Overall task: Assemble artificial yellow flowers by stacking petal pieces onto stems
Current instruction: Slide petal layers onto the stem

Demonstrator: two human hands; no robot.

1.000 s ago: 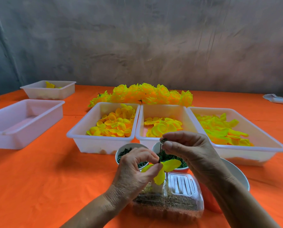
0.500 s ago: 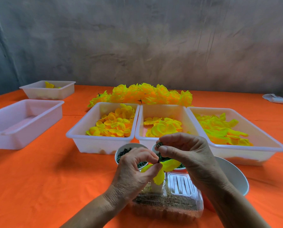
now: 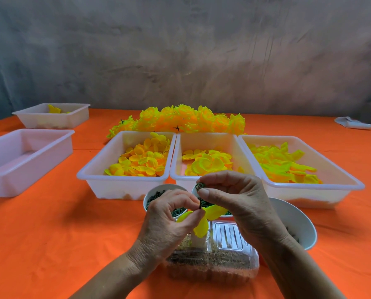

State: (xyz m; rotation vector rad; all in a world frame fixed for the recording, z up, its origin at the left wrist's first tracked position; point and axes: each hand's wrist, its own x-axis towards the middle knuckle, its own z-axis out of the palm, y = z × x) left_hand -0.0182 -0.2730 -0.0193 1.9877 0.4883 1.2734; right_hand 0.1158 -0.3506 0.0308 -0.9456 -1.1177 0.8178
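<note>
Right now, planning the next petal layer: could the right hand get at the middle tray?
Probably not yet: the right hand pinches a small green ring. The middle tray lies open just beyond it.

Orange-covered surface carries five white trays: three side by side at centre, two at left. Finished yellow flowers heaped behind. Near edge: three white bowls, clear plastic container. White object far right.

five white trays, three bowls, two hands
</note>
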